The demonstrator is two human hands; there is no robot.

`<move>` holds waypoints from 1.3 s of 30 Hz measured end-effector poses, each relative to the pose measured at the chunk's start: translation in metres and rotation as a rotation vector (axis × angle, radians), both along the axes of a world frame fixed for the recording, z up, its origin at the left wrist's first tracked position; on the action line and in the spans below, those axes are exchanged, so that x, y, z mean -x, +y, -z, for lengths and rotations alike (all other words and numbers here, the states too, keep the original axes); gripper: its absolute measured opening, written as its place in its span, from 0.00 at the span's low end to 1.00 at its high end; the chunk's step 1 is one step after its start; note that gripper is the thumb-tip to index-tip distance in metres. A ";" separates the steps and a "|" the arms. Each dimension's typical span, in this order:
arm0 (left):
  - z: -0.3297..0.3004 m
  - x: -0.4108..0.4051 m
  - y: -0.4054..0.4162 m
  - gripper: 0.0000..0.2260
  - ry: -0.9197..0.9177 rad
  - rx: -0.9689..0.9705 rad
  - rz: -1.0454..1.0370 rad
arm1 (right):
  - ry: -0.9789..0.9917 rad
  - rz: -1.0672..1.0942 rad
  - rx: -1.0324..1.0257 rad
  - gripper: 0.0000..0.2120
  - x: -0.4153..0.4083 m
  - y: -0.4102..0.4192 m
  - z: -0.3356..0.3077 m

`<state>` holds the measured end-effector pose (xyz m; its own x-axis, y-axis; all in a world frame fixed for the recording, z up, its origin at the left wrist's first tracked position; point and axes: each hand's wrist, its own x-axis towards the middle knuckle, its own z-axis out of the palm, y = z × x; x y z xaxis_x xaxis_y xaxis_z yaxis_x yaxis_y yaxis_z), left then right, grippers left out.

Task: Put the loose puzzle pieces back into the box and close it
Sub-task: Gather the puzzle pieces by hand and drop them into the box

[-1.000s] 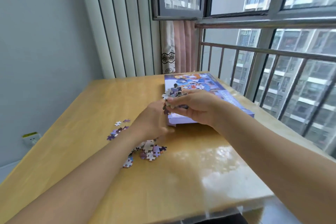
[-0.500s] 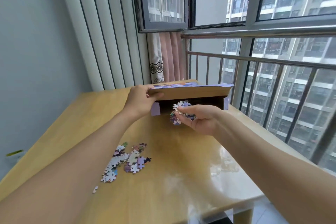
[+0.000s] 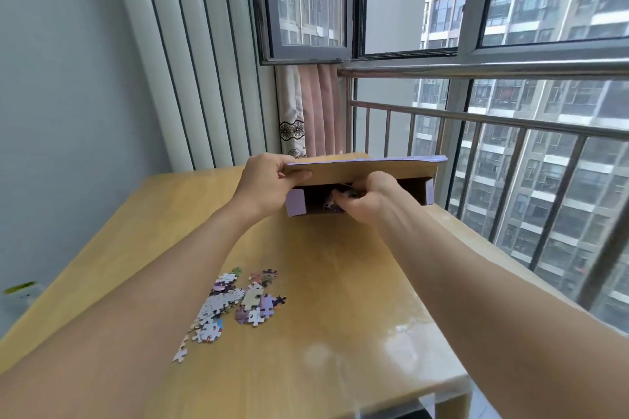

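- Right hand [image 3: 366, 199]: now pushed into the open front of the box; half a second ago it hung just outside. Fingers curled round a clump of puzzle pieces [image 3: 335, 202], dark and partly hidden inside.
- Loose pieces [image 3: 238, 301]: scattered cluster on the table at 7 o'clock from the box, well apart from it, beside the left forearm; mostly purple, white and grey.
- Table [image 3: 340, 316]: pale wood, glossy, with window glare at its near right part.
- Box [image 3: 360, 185]: cardboard with purple edges, at 12 o'clock on the far part of the table, open toward the viewer.
- Left hand [image 3: 269, 182]: grips the lid's [image 3: 367, 167] left corner, thumb beneath, holding it raised.
- Railing [image 3: 476, 119], curtain [image 3: 309, 112]: beyond the table, 1 and 12 o'clock.
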<state>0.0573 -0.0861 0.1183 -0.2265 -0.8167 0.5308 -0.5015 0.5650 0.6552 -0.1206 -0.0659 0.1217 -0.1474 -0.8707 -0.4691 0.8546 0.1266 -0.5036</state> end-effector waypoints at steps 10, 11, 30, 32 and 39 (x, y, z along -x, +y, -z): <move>-0.008 -0.003 -0.005 0.06 0.069 -0.023 -0.013 | -0.031 0.026 0.221 0.20 0.001 -0.002 0.004; -0.008 -0.003 -0.005 0.06 0.079 -0.025 -0.008 | 0.049 0.009 0.223 0.18 0.005 -0.001 0.002; -0.010 -0.001 -0.010 0.06 0.128 0.029 -0.047 | 2.377 -0.185 0.588 0.20 0.037 0.021 0.029; -0.009 -0.001 -0.012 0.07 0.134 0.026 -0.039 | 2.609 -0.301 0.552 0.23 0.032 0.014 0.028; -0.008 0.002 0.001 0.04 0.125 0.012 -0.005 | 2.529 -0.742 0.285 0.28 0.032 -0.017 0.013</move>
<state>0.0552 -0.0854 0.1260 -0.1541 -0.8107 0.5648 -0.4194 0.5712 0.7056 -0.1530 -0.0828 0.1083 0.2251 -0.9740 0.0259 -0.9743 -0.2253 -0.0055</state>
